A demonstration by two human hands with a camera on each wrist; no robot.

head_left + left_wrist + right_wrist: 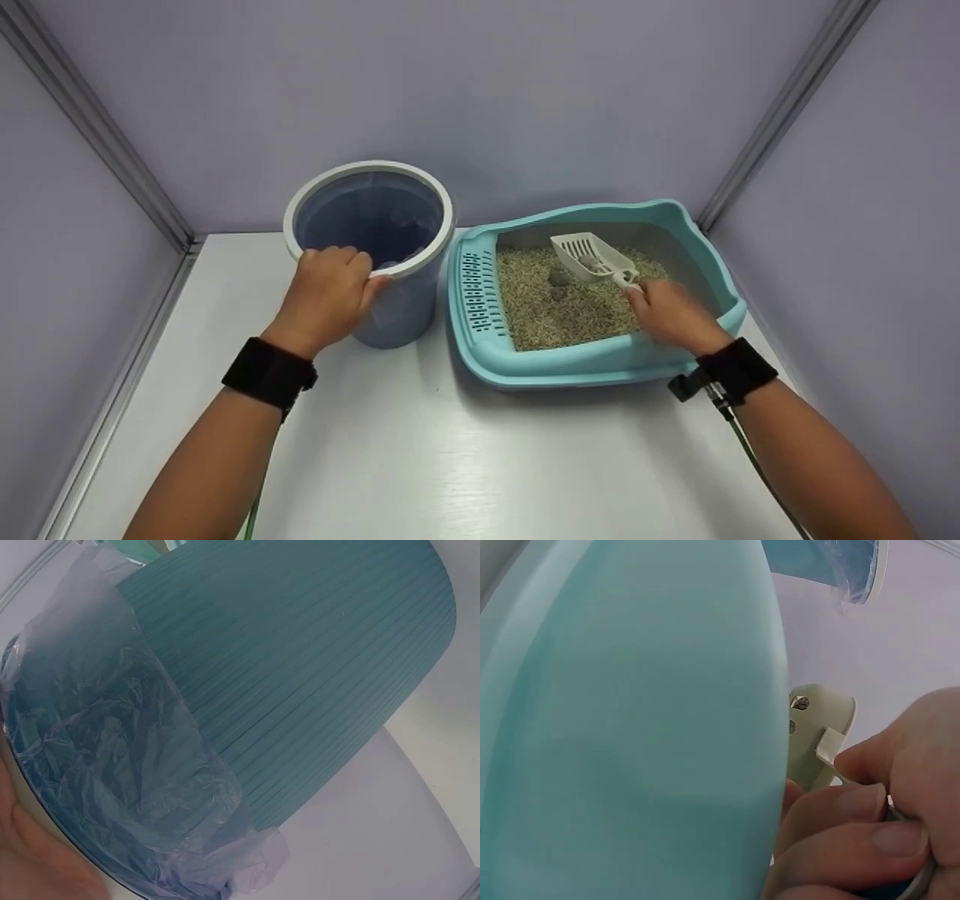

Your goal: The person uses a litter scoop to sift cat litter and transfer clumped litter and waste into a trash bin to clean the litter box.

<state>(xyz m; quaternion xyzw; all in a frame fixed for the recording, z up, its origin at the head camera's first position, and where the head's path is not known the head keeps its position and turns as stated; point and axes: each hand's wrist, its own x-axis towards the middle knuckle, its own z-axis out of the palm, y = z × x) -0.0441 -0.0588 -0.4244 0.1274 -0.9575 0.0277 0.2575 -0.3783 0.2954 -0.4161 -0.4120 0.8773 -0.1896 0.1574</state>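
White slotted scoop point(611, 262) is over the litter point(570, 326), in the rear half of the turquoise litter box point(570, 367). A grey clump point(590, 262) lies in its pan; the right wrist view shows the pan's underside, clear of the litter, with dark bits at the openings. Right hand point(673, 311) has fingers closed round the scoop handle, above the box's front right edge. Darker clumps point(559, 279) sit on the litter just left of the pan.

Left of the box, near it: blue bin point(397, 319), upright, with a white rim point(367, 164). Left hand point(330, 289) grips the near side of that rim, fingers bent over it. Clear plastic liner point(127, 742) folds down outside the bin, crumpled. Black bands point(270, 375) on both wrists. White table point(465, 457) beneath; pale walls point(480, 90) around.
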